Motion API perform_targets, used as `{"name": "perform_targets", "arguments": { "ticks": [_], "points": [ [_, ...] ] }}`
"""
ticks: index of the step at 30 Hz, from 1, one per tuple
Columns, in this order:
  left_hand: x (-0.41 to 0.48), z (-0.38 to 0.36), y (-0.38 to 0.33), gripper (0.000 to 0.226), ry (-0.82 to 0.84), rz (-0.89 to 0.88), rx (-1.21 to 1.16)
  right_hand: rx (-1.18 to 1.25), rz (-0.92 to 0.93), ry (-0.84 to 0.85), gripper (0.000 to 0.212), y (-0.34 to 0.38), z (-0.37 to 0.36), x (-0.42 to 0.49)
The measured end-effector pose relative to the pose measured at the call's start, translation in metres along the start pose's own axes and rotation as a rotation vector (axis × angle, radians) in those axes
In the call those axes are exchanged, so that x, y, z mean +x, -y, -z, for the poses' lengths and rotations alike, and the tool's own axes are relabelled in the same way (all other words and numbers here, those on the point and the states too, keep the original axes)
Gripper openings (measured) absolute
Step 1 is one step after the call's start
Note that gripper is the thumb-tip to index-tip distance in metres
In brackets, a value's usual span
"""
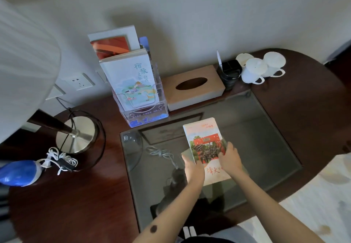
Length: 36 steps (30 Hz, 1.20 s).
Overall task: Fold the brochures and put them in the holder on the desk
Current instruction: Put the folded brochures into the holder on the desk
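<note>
A folded brochure point(204, 136) with a red gate picture lies on the glass desk top point(256, 138), long side pointing away from me. My left hand point(193, 168) grips its left edge near the lower corner. My right hand point(228, 157) holds its right edge, fingers curled over the cover. A clear acrylic holder point(146, 115) stands behind it at the back left of the desk. It carries a white brochure point(131, 75) with green lettering in front and an orange-and-white one point(112, 43) behind.
A wooden tissue box point(193, 87) sits right of the holder, then a black pen cup point(230, 74) and two white lidded mugs point(264, 68). At left are a lamp base point(77, 134), a coiled white cord point(60, 161) and a blue object point(19, 173).
</note>
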<state>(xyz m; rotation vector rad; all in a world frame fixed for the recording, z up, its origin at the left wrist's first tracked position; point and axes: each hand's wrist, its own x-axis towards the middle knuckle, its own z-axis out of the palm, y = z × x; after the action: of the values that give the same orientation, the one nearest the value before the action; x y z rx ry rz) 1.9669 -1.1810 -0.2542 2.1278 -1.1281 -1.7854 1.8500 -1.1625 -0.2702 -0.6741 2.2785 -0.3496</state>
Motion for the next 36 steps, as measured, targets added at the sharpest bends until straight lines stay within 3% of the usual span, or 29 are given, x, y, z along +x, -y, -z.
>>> {"name": "perform_targets", "arguments": {
  "ticks": [10,16,18,22,24,30,33,36],
  "points": [
    [0.017,0.002,-0.003,0.045,0.020,0.081,-0.154,0.100,-0.034,0.003,0.044,0.007,0.004,-0.003],
    [0.029,0.012,0.003,0.061,-0.010,0.150,-0.249,0.227,-0.110,0.043,0.033,0.001,0.010,-0.003],
    [0.032,0.017,0.005,0.054,-0.011,0.164,-0.234,0.249,-0.157,0.105,0.016,0.000,0.010,-0.004],
    [0.035,0.030,0.005,0.019,0.025,0.146,-0.148,0.283,-0.237,0.314,0.021,-0.002,0.000,-0.014],
    [0.038,0.037,0.009,0.014,0.047,0.125,-0.074,0.261,-0.238,0.347,0.024,-0.003,-0.009,-0.018],
    [0.026,0.068,0.013,0.010,0.059,-0.089,0.047,0.192,-0.130,0.401,0.011,0.007,-0.025,-0.026],
    [0.015,0.088,0.002,0.003,0.031,-0.227,-0.045,0.183,-0.002,0.327,0.019,0.026,-0.031,-0.031],
    [0.010,0.117,-0.020,0.015,-0.048,-0.422,-0.032,0.267,0.138,0.273,0.018,0.061,-0.031,-0.032]
  ]
}}
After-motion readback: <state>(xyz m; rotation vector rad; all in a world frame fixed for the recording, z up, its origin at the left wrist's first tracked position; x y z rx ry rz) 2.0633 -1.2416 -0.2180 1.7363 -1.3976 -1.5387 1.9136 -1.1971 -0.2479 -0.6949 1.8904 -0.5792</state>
